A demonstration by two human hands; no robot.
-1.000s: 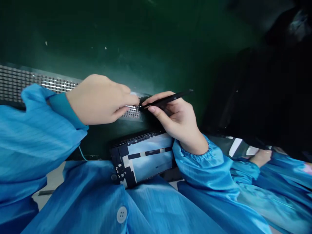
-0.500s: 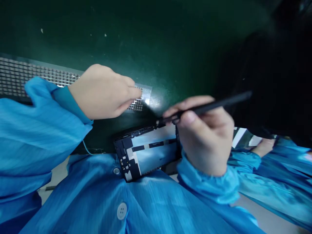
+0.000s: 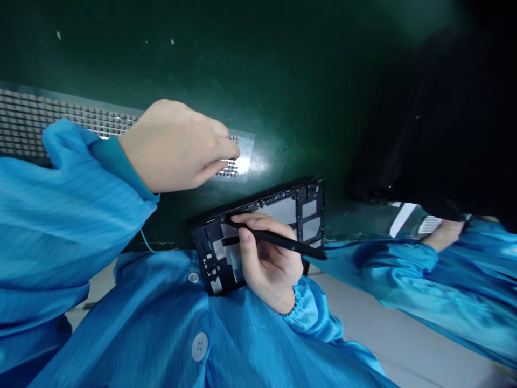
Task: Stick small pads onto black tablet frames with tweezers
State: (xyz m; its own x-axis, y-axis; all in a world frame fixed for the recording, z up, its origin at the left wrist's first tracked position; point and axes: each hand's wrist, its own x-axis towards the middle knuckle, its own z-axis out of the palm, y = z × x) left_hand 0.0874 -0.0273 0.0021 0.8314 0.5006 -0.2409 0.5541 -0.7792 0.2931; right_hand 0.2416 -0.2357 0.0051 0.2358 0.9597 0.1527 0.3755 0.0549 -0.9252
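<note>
An opened tablet with dark edges, grey panels and small bare parts lies tilted at the table's near edge, against my blue coat. Over its left half, my right hand grips slim black tweezers like a pen. Their tips are close to the tablet's upper left edge; whether they touch is hard to tell. Farther off, my left hand is closed, thumb and fingers together on the right end of a clear sheet of small grey pads. What its fingertips pinch, if anything, is hidden.
The green tabletop carries a few white specks. A large dark shape takes up the right side. Beyond my right arm are a co-worker's hand, blue sleeve and a white strip.
My right hand has moved left with the tweezers, from the tablet's right end to over its left half, uncovering the right end. My left hand remains on the sheet.
</note>
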